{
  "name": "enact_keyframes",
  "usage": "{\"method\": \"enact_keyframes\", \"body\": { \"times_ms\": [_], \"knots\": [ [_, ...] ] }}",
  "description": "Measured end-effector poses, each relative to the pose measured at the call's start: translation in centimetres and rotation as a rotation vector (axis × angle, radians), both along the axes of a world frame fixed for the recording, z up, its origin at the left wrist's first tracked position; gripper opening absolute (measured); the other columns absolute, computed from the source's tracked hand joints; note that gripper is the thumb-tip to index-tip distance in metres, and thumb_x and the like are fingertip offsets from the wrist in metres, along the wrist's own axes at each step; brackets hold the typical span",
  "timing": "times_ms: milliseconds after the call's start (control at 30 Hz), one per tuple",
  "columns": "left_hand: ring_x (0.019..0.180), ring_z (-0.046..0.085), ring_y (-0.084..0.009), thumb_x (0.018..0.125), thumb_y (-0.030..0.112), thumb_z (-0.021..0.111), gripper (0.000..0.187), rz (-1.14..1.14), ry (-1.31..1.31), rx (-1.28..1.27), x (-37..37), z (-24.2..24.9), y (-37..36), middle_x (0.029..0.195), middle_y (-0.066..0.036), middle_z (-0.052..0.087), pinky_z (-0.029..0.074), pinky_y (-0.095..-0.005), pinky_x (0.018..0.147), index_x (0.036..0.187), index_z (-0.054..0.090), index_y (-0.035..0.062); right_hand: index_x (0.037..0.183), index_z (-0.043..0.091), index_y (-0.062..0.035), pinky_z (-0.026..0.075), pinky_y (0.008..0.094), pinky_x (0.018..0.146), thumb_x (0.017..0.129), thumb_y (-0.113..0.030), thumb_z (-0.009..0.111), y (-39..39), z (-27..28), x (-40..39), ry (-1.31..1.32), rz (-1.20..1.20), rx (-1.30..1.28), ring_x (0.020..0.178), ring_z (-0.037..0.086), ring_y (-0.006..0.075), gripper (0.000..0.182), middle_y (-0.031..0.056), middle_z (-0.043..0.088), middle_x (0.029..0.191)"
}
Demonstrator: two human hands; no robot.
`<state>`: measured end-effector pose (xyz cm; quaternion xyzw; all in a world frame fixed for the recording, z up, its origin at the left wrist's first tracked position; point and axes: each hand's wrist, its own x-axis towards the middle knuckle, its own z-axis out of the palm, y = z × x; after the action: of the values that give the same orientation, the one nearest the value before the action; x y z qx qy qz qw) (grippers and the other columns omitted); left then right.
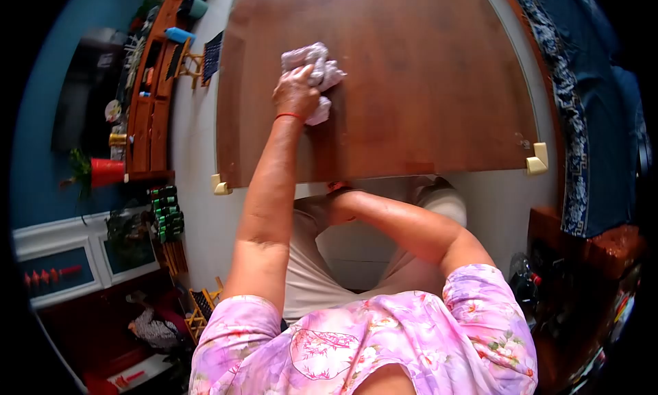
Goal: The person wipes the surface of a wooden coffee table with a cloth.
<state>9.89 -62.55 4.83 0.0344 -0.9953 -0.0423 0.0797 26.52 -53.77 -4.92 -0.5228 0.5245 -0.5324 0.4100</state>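
Note:
A brown wooden table (425,80) with a glossy top stretches out before me. My left hand (296,93), with a red string round the wrist, is closed on a crumpled pale cloth (312,56) with a faint pattern. The cloth is pressed against the tabletop, left of its middle. Below the table's near edge, my right hand (341,208) rests against my left leg, close to the knee. Its fingers are too hidden and blurred to make out.
Cream corner guards (538,159) cover the near table corners. Small folding stools (194,63) stand to the left, by a wooden cabinet (149,114) and a red plant pot (107,171). A sofa with a blue cover (603,93) lines the right side.

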Motion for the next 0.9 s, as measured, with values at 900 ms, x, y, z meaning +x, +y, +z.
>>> {"method": "enact_keyframes", "body": {
  "times_ms": [900],
  "knots": [
    [0.105,0.057,-0.0288,0.069,0.011,0.062,0.036,-0.461,0.112,0.049,-3.7,-0.6,21.2,0.11,-0.006,0.062,0.049,-0.0416,0.087,0.105,0.062,0.0137,0.116,0.059,-0.0087,0.045,0.0316,0.082,0.085,-0.014,0.063,6.2,2.7,-1.3,-0.487,-0.36,-0.063,0.097,0.054,0.0143,0.032,0.0029,0.062,0.107]
  ]
}}
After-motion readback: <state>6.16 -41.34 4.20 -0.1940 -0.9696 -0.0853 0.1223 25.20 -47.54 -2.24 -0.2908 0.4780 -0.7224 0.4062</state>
